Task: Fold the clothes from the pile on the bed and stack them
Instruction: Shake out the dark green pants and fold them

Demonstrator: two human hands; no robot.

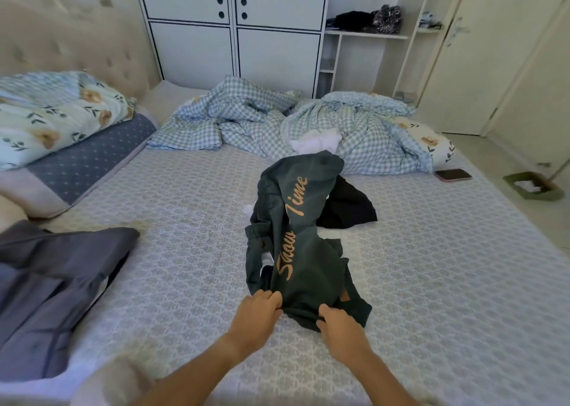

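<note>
Dark green trousers [303,239] with orange "Show Time" lettering lie stretched lengthwise across the middle of the bed [447,282]. My left hand [257,314] grips their near edge on the left, and my right hand [340,328] grips the same edge on the right. Behind the trousers lies a black garment [348,208], and a white garment [317,142] sits further back. A grey-purple garment [52,288] lies spread at the bed's left side.
A crumpled blue checked duvet [277,125] fills the far side of the bed. A floral pillow [52,112] lies at the left by the headboard. A phone [452,175] rests near the right edge. A white wardrobe [234,26] stands behind.
</note>
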